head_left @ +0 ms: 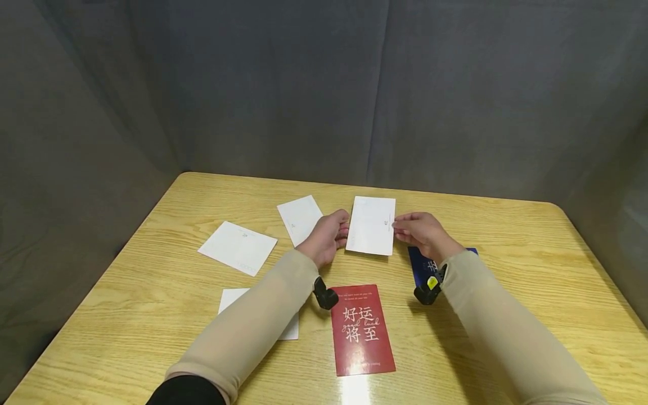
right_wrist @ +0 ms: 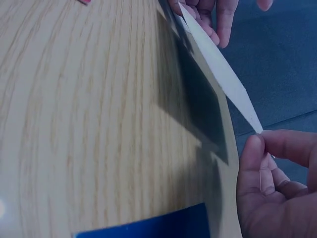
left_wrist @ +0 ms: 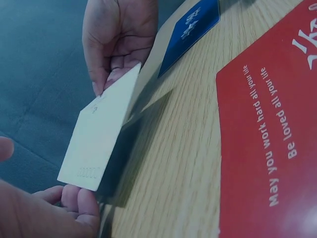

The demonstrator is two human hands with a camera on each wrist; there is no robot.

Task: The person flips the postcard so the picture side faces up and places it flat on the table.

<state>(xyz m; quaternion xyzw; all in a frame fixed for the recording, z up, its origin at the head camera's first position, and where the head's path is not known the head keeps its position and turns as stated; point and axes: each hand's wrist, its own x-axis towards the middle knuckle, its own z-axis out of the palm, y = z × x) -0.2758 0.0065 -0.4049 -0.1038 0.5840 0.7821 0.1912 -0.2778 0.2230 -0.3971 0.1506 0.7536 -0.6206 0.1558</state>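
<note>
Centre frame, a right hand (head_left: 424, 230) pinches a white card (head_left: 371, 225) by its edge — the left hand (head_left: 326, 236), unclenched, touches the opposite side; a red card (head_left: 361, 351) lies lower centre.

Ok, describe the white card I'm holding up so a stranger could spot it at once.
On the wooden table, look near the middle of its far edge. There, the white card has its right side pinched in the right grip, with the left grip at its left. Unlike the other white cards lying flat, it is held off the wood.
</note>
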